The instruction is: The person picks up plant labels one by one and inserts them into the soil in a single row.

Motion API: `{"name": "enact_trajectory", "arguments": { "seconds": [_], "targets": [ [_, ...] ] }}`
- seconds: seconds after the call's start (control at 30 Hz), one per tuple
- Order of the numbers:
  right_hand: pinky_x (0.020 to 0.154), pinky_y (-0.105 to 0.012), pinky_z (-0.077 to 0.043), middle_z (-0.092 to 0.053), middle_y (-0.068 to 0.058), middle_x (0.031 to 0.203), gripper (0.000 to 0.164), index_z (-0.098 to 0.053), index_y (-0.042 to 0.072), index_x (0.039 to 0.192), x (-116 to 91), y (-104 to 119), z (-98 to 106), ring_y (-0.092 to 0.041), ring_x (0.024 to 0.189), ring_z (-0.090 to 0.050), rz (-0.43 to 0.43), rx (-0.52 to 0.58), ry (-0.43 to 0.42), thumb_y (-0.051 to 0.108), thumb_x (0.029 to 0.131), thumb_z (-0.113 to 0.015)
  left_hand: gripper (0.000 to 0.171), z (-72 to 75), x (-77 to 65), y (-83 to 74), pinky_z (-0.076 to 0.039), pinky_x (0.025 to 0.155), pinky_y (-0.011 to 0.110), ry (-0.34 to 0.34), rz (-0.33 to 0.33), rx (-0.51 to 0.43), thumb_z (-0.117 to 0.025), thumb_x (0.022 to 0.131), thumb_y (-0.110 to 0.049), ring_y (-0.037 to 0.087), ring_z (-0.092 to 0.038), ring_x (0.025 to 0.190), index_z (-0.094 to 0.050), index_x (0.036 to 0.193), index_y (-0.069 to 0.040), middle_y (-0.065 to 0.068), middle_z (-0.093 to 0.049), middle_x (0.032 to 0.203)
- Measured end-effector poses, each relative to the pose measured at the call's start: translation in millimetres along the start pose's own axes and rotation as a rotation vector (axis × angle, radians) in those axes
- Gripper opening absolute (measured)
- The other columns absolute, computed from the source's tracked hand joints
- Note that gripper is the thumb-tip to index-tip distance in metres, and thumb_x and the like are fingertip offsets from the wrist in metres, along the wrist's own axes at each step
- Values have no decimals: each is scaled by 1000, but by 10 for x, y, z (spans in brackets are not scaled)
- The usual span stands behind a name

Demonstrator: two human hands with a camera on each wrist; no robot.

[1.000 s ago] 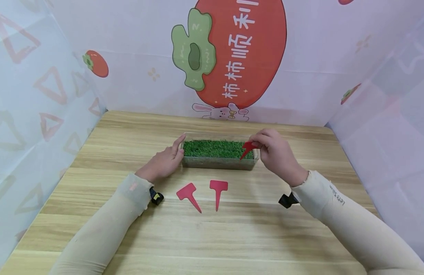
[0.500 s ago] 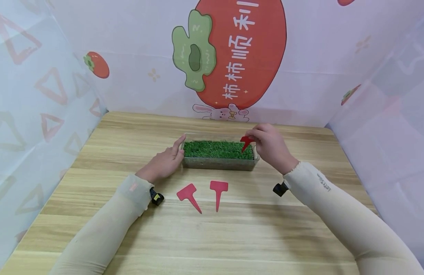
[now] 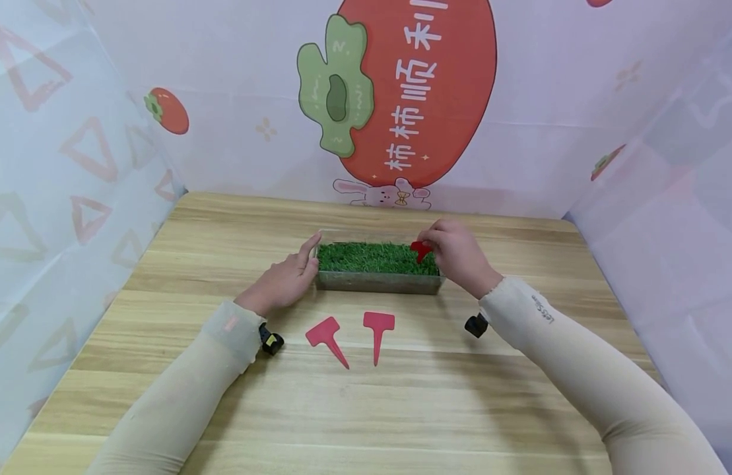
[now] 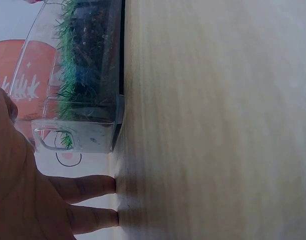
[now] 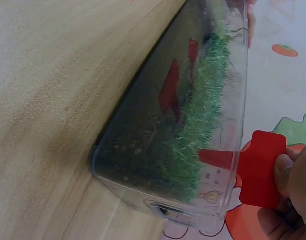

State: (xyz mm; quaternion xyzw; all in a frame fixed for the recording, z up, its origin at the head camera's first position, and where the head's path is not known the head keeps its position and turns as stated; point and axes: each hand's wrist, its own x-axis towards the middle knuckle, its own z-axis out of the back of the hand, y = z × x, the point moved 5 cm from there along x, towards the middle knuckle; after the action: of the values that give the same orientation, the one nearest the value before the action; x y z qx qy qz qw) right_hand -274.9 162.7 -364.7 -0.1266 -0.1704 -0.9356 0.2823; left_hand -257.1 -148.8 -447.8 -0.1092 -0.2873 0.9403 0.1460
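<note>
A clear plastic box holds dark soil topped with green grass. My left hand touches its left end; in the left wrist view two straight fingers stand on the table beside the handle. Over the box's right end, my right hand pinches a red T-shaped plant label by its head. In the right wrist view the label's stem points into the grass, which hides its tip. Two more red plant labels lie flat in front of the box.
The box stands on a wood-grain table. Printed cloth hangs behind the table and along both sides. A black strap device sits at the left wrist, another black device at the right.
My right hand has moved left with the plant label, whose stem has sunk into the grass near the right end. The left hand and the two lying labels have stayed in place.
</note>
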Motion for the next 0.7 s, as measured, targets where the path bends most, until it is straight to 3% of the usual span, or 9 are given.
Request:
{"name": "enact_trajectory", "arguments": {
  "seconds": [0.23,0.7],
  "targets": [
    [85,-41,-57,-70,-10,98,18,-77,3,107,21,-22,-104,-26,92,-64,-13,-7,39,-1,92,-67,58,9,-5,8,-34,110,66,-1,-2,-1,-19,107,-48,47,-38,142,9,158,-45,23,-39,155],
    [84,-40,-57,-70,-11,97,22,-77,3,109,-6,-11,-119,-27,92,-63,25,-25,23,-5,91,-67,58,10,-5,8,-32,111,67,9,6,5,-17,107,-48,47,-36,143,10,158,-44,24,-38,156]
  ]
}}
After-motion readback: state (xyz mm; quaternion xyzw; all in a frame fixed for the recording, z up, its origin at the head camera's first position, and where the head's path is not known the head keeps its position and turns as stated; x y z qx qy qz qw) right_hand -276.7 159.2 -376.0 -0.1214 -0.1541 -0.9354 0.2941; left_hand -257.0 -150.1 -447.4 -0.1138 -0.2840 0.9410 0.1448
